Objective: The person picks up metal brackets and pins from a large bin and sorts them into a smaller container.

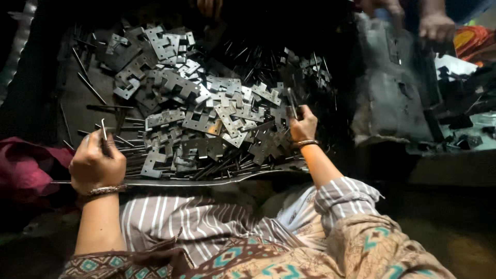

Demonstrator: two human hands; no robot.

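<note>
Gripping thin metal pin (pixel 104 130) in left hand (pixel 96 164); right hand (pixel 303 125) pinching hinge plate (pixel 292 103) over plate pile (pixel 206 113) on tray (pixel 170 182).

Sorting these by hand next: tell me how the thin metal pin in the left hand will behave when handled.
The pin looks like stiff steel, unlikely to flex. Round and slim, it would probably roll on the tray, and may slip between the fingers.

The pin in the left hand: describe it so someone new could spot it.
Start at the heap of flat metal plates on the tray. At its near left edge, the left hand pinches a thin metal pin. It alone stands upright; the loose pins lie flat.
</note>
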